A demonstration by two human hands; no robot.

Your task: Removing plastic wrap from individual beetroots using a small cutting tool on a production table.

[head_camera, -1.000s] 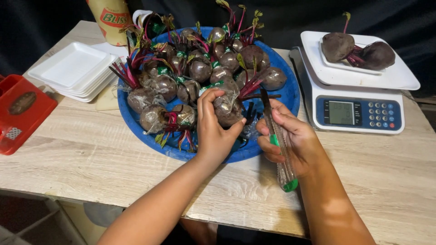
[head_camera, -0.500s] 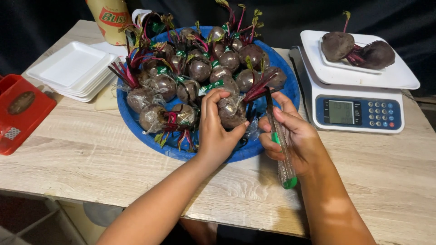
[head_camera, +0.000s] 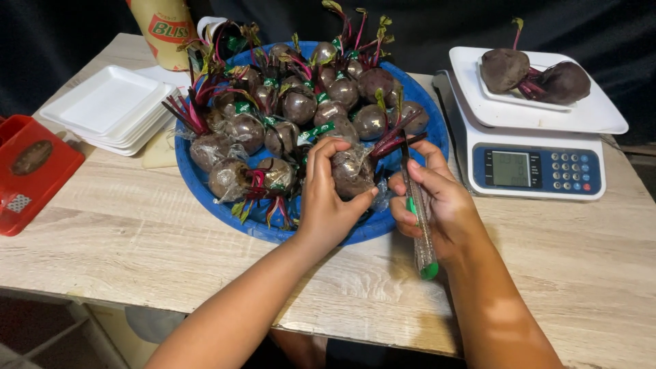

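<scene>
Blue basin (head_camera: 205,179) held many film-wrapped beetroots. Left hand (head_camera: 328,198) clasped one dark, shiny wrapped beetroot (head_camera: 352,171) at the basin's near rim. Beside it, right hand (head_camera: 437,198) gripped a green-tipped tool (head_camera: 418,215), possibly a cutter.

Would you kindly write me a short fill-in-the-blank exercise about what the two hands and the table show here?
1. The left hand grips a plastic-wrapped ____ over the blue basin.
2. The right hand holds a clear utility knife with a ____ end.
3. Two unwrapped beets rest on the white ____.
4. The stack of foam trays is ____ in colour.

Missing words: beet; green; scale; white
</scene>
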